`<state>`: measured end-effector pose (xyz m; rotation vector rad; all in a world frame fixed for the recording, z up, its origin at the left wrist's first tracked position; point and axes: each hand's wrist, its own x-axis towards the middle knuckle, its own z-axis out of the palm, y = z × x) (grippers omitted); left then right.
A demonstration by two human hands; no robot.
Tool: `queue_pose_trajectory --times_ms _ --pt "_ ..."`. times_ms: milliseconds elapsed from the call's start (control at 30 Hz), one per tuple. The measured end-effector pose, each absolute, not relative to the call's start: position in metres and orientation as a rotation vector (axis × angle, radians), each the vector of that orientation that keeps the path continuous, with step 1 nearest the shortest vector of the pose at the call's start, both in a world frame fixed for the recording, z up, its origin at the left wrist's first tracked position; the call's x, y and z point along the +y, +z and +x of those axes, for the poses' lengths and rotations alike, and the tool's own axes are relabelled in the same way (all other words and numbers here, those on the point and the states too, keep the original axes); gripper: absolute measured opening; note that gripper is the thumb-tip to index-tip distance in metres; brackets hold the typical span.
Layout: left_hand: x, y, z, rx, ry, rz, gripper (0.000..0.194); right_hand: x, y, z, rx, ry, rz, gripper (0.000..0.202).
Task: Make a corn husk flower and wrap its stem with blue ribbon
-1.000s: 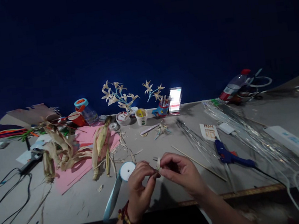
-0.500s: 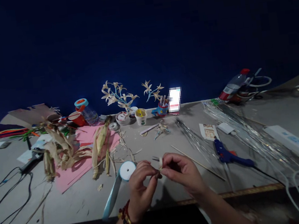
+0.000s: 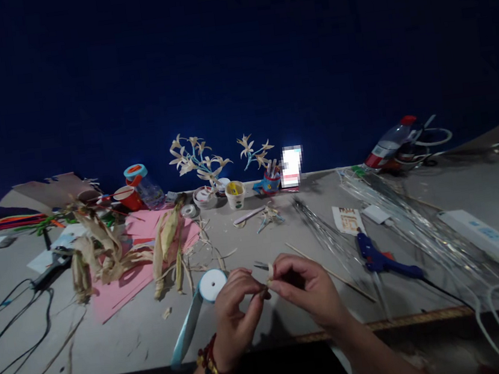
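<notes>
Above the table's front edge, my left hand (image 3: 238,300) and my right hand (image 3: 306,286) meet fingertip to fingertip. The right thumb and forefinger pinch a small pale strip (image 3: 271,271) that looks like corn husk. My left thumb and fingers are pressed together close to its lower end; what lies between them is too small to make out. Pointed metal tips (image 3: 261,265) show just behind the strip, the rest hidden by my right hand. Beside my left hand lies a roll of light blue ribbon (image 3: 213,285), its loose end trailing to the table edge.
Corn husks (image 3: 166,246) lie on pink paper (image 3: 121,291) at the left. Husk flowers (image 3: 200,156) stand in small tubs at the back. A blue glue gun (image 3: 381,259), wires (image 3: 328,232), a thin stick (image 3: 350,285) and a power strip (image 3: 495,242) are on the right.
Both hands stay almost in place. My right hand has shifted very slightly to the right, and a little more of the metal tips shows.
</notes>
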<state>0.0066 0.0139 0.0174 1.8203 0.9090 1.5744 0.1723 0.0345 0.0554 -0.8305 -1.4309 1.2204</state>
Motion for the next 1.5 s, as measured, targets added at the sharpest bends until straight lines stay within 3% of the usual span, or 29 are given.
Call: queue_pose_trajectory --times_ms 333,833,1067,1367,1500 --pt "0.014 0.016 0.006 0.911 1.562 1.807 0.013 0.035 0.054 0.175 -1.439 1.267 -0.860 0.011" --pt "0.014 0.016 0.004 0.953 1.548 1.699 0.013 0.050 0.043 0.194 -1.281 1.277 -1.067 0.029" --pt "0.015 0.006 -0.001 1.012 1.509 1.550 0.012 0.067 0.018 0.226 -1.488 0.942 -1.284 0.030" --pt "0.015 -0.004 -0.011 1.133 1.496 1.362 0.011 0.050 -0.020 0.397 -1.801 -0.037 -1.953 0.028" --pt "0.017 -0.003 -0.006 1.124 1.490 1.414 0.011 0.043 -0.042 0.449 -2.014 0.037 -2.010 0.044"
